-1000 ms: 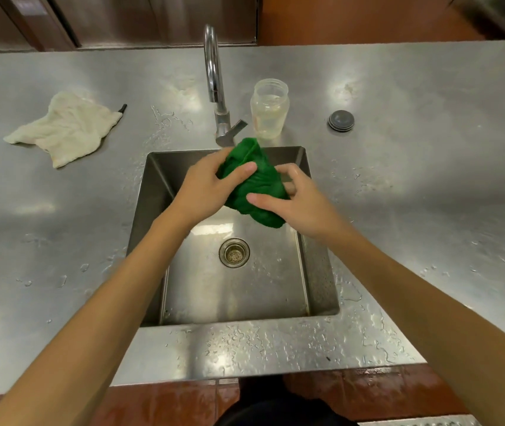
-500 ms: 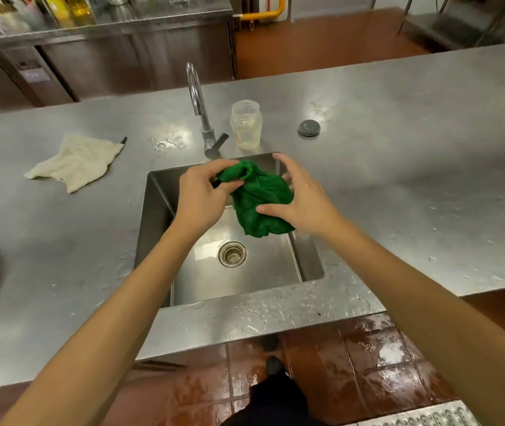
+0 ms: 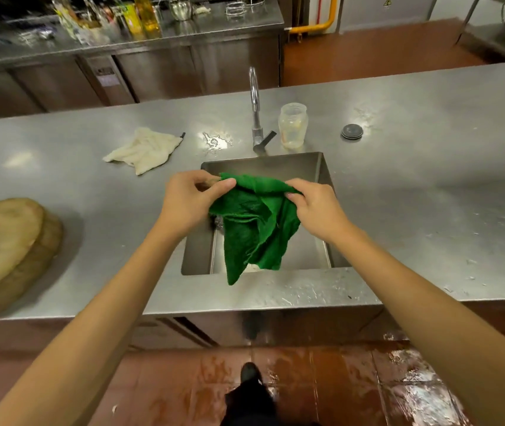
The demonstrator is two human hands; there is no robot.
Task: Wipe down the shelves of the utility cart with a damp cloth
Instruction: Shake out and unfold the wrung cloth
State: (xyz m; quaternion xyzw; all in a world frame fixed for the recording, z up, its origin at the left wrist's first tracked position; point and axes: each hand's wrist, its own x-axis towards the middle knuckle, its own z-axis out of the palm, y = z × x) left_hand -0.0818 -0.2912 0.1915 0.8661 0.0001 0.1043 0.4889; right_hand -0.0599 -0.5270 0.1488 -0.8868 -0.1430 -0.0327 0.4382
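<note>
Bright, even overhead light. Soft glare patches on the steel tabletop [image 3: 429, 186] and wet floor [image 3: 414, 392]. Faint shadow right of the wooden block [image 3: 8, 247]. Strong wide-angle bend: tabletop edges curve, forearms stretch at the bottom corners. Far counter [image 3: 122, 35] and bottles [image 3: 140, 13] are motion-blurred; centre fairly sharp.

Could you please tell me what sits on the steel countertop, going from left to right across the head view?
Wooden chopping block → white cloth → faucet → clear jar → dark round lid. Left out: the green cloth, which the left hand and right hand hold over the sink.
</note>
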